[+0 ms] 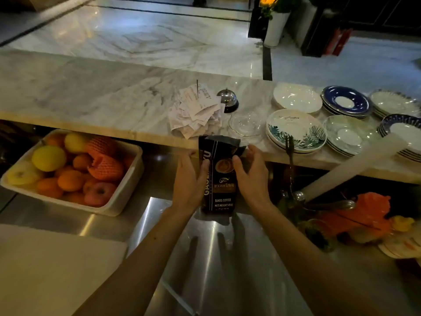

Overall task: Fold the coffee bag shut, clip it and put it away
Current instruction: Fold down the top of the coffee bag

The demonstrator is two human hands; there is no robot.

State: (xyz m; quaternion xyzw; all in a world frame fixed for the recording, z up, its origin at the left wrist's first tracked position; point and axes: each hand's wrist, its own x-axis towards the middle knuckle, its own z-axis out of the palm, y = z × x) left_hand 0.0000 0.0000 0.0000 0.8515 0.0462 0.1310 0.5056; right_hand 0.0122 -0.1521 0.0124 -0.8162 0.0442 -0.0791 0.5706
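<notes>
A black coffee bag with white lettering stands upright on the steel worktop, in the middle of the head view. Its top is crumpled and partly open. My left hand grips the bag's left side, thumb on the front. My right hand holds the right side near the top, fingers curled at the torn upper corner. No clip is visible.
A white tray of fruit sits left of the bag. Behind it runs a marble counter with receipts, a bell, a glass saucer and stacked plates. Spoons and orange items lie right; a white board lies front left.
</notes>
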